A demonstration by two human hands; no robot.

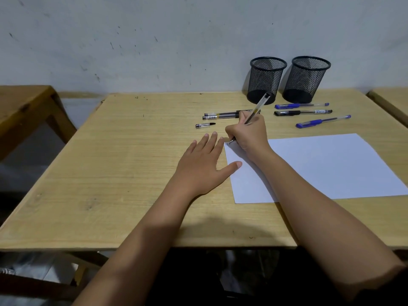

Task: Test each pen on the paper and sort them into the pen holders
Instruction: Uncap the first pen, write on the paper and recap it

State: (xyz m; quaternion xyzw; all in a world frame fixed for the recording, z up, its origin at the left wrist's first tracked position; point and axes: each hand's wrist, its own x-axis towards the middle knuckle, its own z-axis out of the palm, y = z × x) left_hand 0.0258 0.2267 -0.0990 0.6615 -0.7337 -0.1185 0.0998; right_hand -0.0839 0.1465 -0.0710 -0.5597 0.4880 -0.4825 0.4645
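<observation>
My right hand grips a clear-barrelled pen, its tip touching the top left corner of the white paper. My left hand lies flat and open on the table, thumb resting on the paper's left edge. A loose pen cap sits just beyond my left fingers. Two black pens lie side by side behind my right hand. To the right lie a blue pen, a black pen and another blue pen. Two black mesh pen holders stand at the back, both look empty.
The wooden table stands against a scuffed grey wall. Another wooden table is to the left, and the corner of a third one shows at the far right.
</observation>
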